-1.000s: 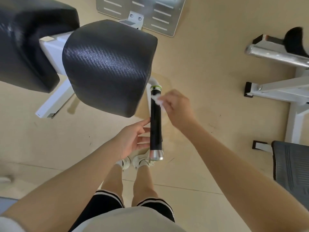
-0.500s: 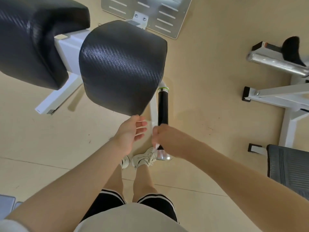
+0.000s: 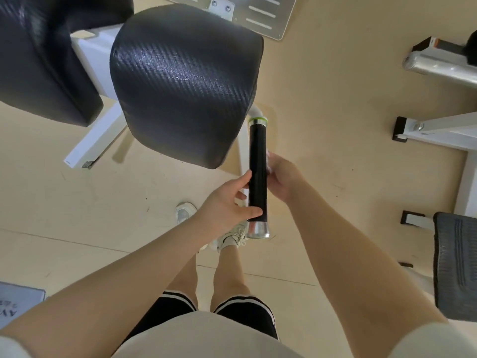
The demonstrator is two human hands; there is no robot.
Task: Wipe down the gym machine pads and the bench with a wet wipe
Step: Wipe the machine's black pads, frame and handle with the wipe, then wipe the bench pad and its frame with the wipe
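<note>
A black handle grip (image 3: 258, 161) with a green ring on top and a chrome cap at the bottom hangs below a black textured pad (image 3: 184, 81). My left hand (image 3: 227, 200) holds the grip's lower left side with thumb and fingers. My right hand (image 3: 282, 179) presses against the grip's right side at mid height. A small bit of white wet wipe (image 3: 268, 157) shows at its fingertips. A second black pad (image 3: 38, 55) sits at the upper left.
A white machine frame (image 3: 95, 143) stands on the beige floor. A perforated metal footplate (image 3: 260, 14) lies at the top. Another white machine (image 3: 438, 125) and a grey seat (image 3: 456, 267) are on the right. My legs and shoes are below the handle.
My right hand has moved from the grip's top down to its bottom and back up to mid height. My left hand has closed in onto the grip's lower part.
</note>
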